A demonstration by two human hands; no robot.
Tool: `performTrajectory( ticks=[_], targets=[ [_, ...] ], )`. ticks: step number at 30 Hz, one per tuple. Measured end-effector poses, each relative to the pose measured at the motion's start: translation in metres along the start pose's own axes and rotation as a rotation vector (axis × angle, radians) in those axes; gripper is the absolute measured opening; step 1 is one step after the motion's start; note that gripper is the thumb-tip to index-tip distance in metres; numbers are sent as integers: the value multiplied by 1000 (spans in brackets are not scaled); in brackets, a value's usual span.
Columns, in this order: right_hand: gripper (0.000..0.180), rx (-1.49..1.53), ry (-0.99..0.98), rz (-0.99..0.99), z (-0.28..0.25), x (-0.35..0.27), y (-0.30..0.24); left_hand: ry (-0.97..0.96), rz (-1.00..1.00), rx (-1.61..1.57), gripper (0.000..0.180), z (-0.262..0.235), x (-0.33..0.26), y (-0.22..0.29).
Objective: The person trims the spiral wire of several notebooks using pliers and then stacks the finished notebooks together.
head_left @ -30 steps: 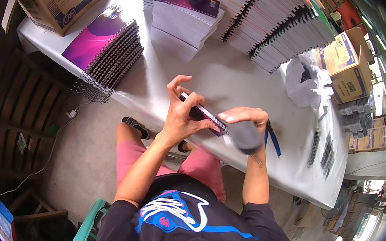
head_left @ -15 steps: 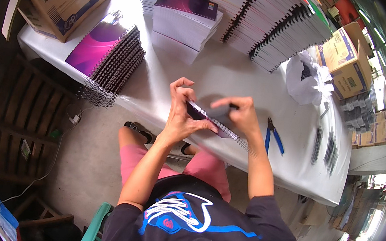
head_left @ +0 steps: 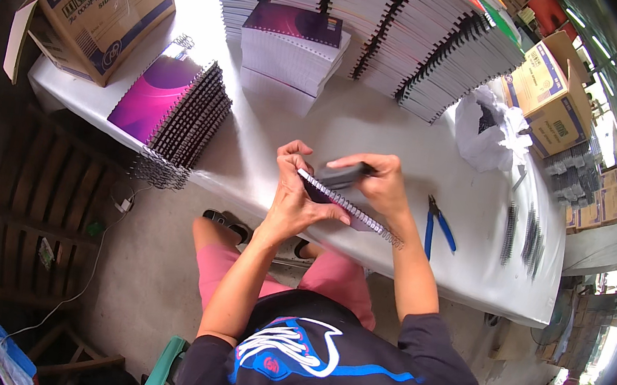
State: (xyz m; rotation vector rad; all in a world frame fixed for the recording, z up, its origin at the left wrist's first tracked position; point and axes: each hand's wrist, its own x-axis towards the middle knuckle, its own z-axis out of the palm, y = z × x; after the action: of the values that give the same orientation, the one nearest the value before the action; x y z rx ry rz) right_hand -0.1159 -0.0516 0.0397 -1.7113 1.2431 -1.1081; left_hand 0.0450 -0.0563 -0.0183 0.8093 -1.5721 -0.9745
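My left hand (head_left: 294,200) is closed around a dark purple notebook (head_left: 315,190), held at a slant over the table's near edge. A spiral wire (head_left: 365,219) runs through the holes along its upper edge, and its loose end sticks out past the lower right corner. My right hand (head_left: 382,187) grips a dark grey, block-like object (head_left: 344,177) against or just above the coil; motion blur hides its exact kind. Blue-handled pliers (head_left: 436,222) lie on the table to the right of my right hand.
Finished-looking spiral notebooks (head_left: 153,102) stand stacked at the left, by a cardboard box (head_left: 108,14). A pile of unbound books (head_left: 286,57) and tall rows of bound books (head_left: 388,30) line the back. At right are a white plastic bag (head_left: 482,136), another box (head_left: 551,98) and loose coils (head_left: 531,244).
My right hand has shifted slightly left along the coil with the dark object. The wire's free end beyond the notebook's corner looks shorter. The left hand keeps its hold.
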Motion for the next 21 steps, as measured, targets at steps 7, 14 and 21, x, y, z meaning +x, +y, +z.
performTrajectory(
  ticks=[7,14,21],
  targets=[
    [29,-264,54,96,-12,-2,-3,7,70,43,95,0,-4,-2],
    [67,-1071,368,543,-79,-97,-2,21,-59,-285,21,-17,-5,-2],
    [49,-1124,440,386,-47,-174,29,280,-176,-369,23,4,-14,28]
  ],
)
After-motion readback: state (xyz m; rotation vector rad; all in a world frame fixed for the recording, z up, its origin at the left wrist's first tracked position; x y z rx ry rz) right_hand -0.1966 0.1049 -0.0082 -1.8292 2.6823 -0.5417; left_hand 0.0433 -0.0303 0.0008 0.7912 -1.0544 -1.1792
